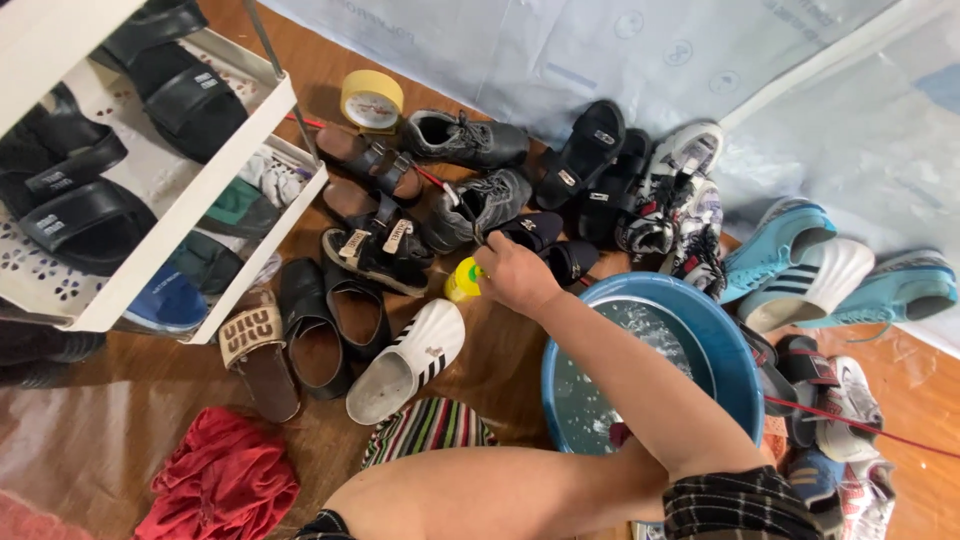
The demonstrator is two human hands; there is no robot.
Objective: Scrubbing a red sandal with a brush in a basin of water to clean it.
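From the head camera, the right hand [515, 275] reaches across the blue basin [735, 350] of soapy water, fingers closed around a small yellow bottle [462, 281] standing on the wooden floor [500, 365]. Just below the hand lies a white striped slipper [408, 360]; beyond it, grey sneakers [470, 170]. The left hand is hidden behind the forearm.

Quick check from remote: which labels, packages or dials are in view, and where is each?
Round yellow clock: floor, top centre, white dial.
Yellow bottle: at the right hand, beside the blue basin.
Brown slide: below the white rack, cream strap with lettering.
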